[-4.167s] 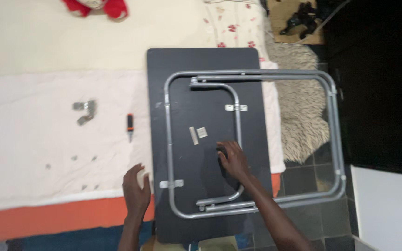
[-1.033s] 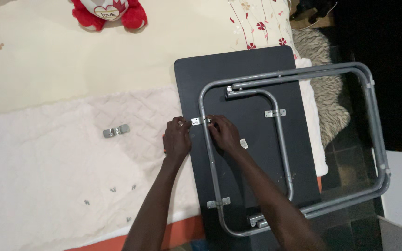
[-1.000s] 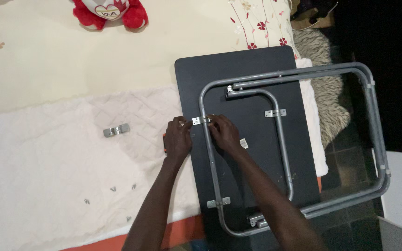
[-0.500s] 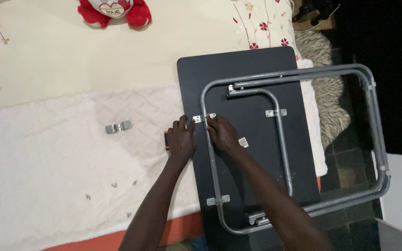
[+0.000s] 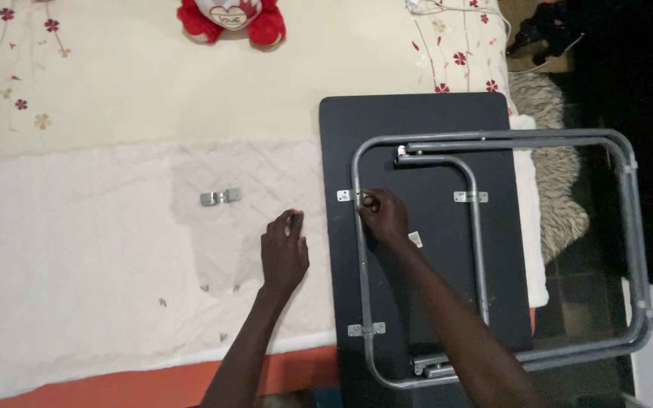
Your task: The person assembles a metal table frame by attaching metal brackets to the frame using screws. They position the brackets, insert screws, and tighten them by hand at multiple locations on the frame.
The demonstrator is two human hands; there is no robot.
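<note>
A black tabletop (image 5: 417, 121) lies upside down on the bed with a grey metal tube frame (image 5: 493, 138) on it. My right hand (image 5: 383, 215) pinches at the metal bracket (image 5: 347, 196) that clamps the frame's left tube. My left hand (image 5: 284, 249) rests on the quilted white cover, fingers curled around a small dark object at the fingertips; what it is I cannot tell. A second bracket (image 5: 366, 329) sits lower on the same tube, and a third bracket (image 5: 469, 196) is on the inner tube.
A loose metal bracket (image 5: 220, 197) lies on the white cover to the left. Several small screws (image 5: 213, 289) are scattered near my left wrist. A red plush toy (image 5: 230, 17) sits at the top. A shaggy rug (image 5: 561, 189) and dark floor lie to the right.
My left hand has left the bracket and moved down-left onto the cover. My right hand stays at the bracket. The view has shifted slightly.
</note>
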